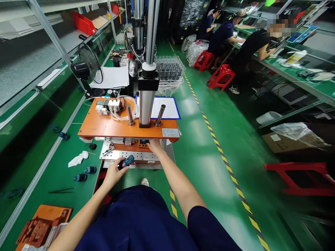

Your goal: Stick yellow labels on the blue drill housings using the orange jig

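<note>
My left hand (115, 172) is closed round a small dark blue plastic part (128, 161), just in front of the press's perforated metal base plate (125, 156). My right hand (155, 146) reaches in beneath the orange top plate (117, 128) of the press. Its fingertips are at a dark piece (144, 141) sitting on a small orange fixture block (142, 146); the plate's shadow hides much of the fingers, so their grip is unclear. Over the plate rises an upright cylinder (146, 104) between two metal guide posts.
Dark blue parts (80, 177), a white tissue (77, 159) and tweezers (62, 190) lie on the green bench at left. An orange fixture (39, 223) sits lower left. A black fan (87, 66) stands behind. Co-workers (258, 45) sit at right, near red stools (221, 76).
</note>
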Available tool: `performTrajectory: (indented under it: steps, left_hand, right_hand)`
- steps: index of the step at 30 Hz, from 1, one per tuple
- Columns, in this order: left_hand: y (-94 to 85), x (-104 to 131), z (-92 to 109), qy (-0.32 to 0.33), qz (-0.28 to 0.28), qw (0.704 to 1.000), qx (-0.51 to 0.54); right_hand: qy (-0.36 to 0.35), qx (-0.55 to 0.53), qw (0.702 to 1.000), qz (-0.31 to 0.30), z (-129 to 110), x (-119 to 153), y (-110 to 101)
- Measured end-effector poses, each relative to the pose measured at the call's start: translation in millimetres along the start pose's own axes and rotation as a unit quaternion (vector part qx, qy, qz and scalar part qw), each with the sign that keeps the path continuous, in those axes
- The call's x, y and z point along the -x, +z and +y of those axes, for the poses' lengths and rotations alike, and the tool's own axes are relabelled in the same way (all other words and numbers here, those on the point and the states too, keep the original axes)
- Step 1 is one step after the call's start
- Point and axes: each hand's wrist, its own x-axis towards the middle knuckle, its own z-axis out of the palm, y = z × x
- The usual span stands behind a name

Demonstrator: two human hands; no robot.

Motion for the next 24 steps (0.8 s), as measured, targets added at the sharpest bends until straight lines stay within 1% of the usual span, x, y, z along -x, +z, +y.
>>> performTrajectory:
  steps: [3,4,6,8,11,14,16,19,21,24]
  left_hand:
    - [0.0,-20,2,0.043,0.012,0.998,-0.035]
    - [1.1,-30,4,0.056,0.015,0.997,-0.044]
    - [6.3,-54,10,0.074,0.010,0.996,-0.056]
    - [16.3,-81,19,0.093,-0.006,0.993,-0.069]
    - [39.2,-122,35,0.111,-0.036,0.989,-0.091]
    - [63.1,-152,47,0.115,-0.056,0.986,-0.112]
    - [75.1,-162,50,0.115,-0.063,0.983,-0.125]
    - [86.1,-166,48,0.113,-0.068,0.981,-0.142]
    - [90.4,-163,45,0.107,-0.065,0.981,-0.149]
    - [93.2,-155,40,0.090,-0.047,0.984,-0.149]
  right_hand:
    - [-0.034,0.017,0.999,0.014,1,-3,0]
    - [-0.042,0.017,0.999,0.023,3,2,-1]
    - [-0.049,0.010,0.998,0.048,8,19,-6]
    - [-0.043,-0.005,0.996,0.078,16,46,-11]
    - [-0.014,-0.035,0.992,0.122,32,97,-16]
    - [0.033,-0.064,0.985,0.154,52,141,-19]
    - [0.070,-0.087,0.979,0.172,64,161,-22]
    - [0.128,-0.128,0.964,0.194,81,172,-25]
    - [0.167,-0.162,0.951,0.203,89,170,-25]
    - [0.231,-0.229,0.924,0.202,99,155,-19]
